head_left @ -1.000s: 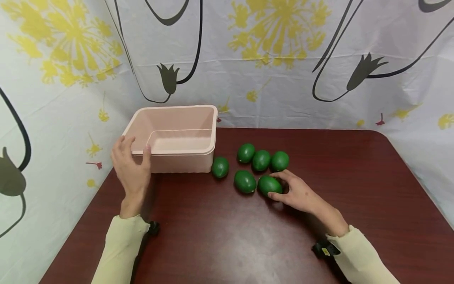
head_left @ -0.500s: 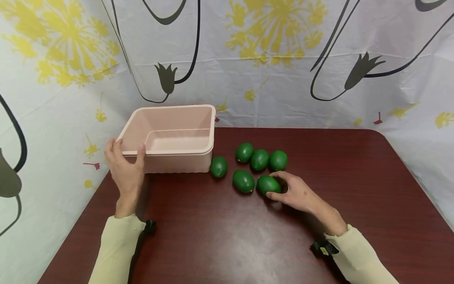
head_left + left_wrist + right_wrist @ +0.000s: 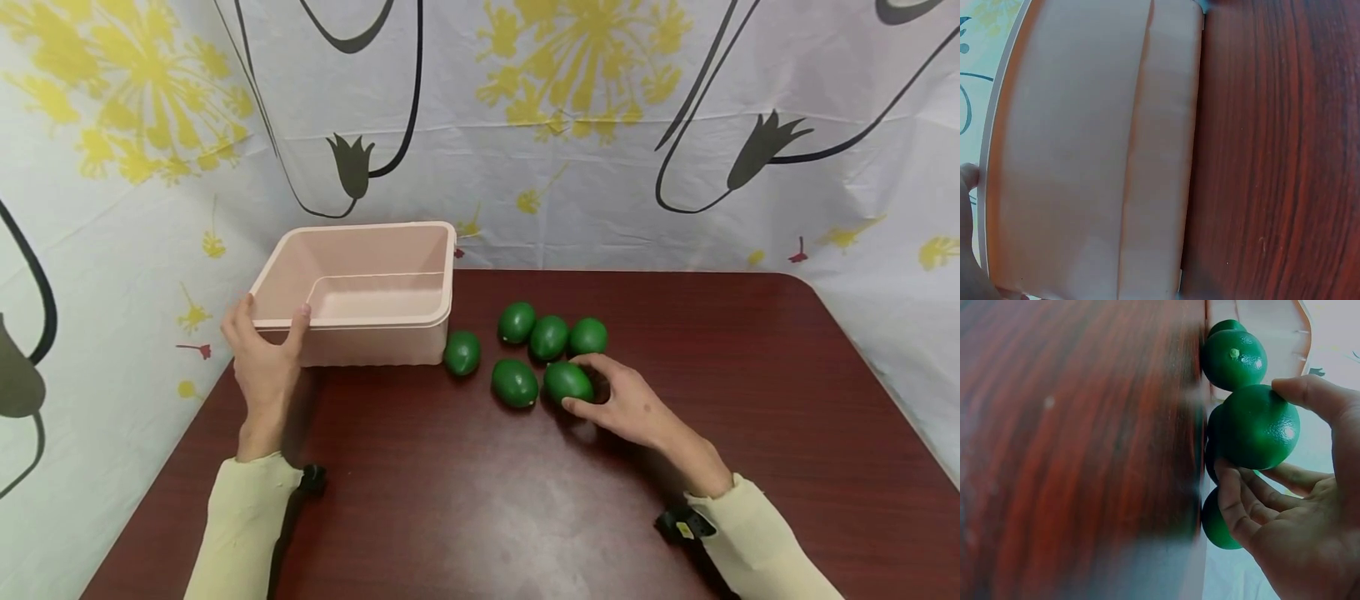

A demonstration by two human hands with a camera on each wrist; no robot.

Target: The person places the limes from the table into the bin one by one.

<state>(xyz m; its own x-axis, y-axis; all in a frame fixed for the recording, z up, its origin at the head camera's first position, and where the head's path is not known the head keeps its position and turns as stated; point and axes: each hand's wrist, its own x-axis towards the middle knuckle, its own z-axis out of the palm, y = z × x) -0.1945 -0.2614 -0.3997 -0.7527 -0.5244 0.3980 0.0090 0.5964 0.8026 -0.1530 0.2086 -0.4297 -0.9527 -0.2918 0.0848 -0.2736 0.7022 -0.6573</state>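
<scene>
A: What's in the right hand [image 3: 626, 408]?

B: The held fruit [image 3: 567, 382], green and glossy, pinched between thumb and fingers. I can't tell whether it's clear of the table [image 3: 525, 500].

A: And the left hand [image 3: 262, 367]?

B: Gripping the pink box [image 3: 375, 343] by the rim at its near left corner, thumb on the near side, fingers at the left side.

A: What's around the held fruit?

B: A second green fruit [image 3: 515, 383] just to its left. Behind those two, toward the table's back edge, three more fruits [image 3: 550, 337] sit close together in a row. One lone fruit [image 3: 462, 353] lies by the box's near right corner; whether they touch, I can't tell.

A: Where's the box itself?

B: At the table's back left corner, opening upward. All the fruits are right of it, well apart from the table's rounded back right corner.

A: Beyond that?

B: A white cloth [image 3: 600, 225], printed with yellow and grey flowers, hangs behind the back edge. Pale sleeves [image 3: 247, 525] cover both forearms.
</scene>
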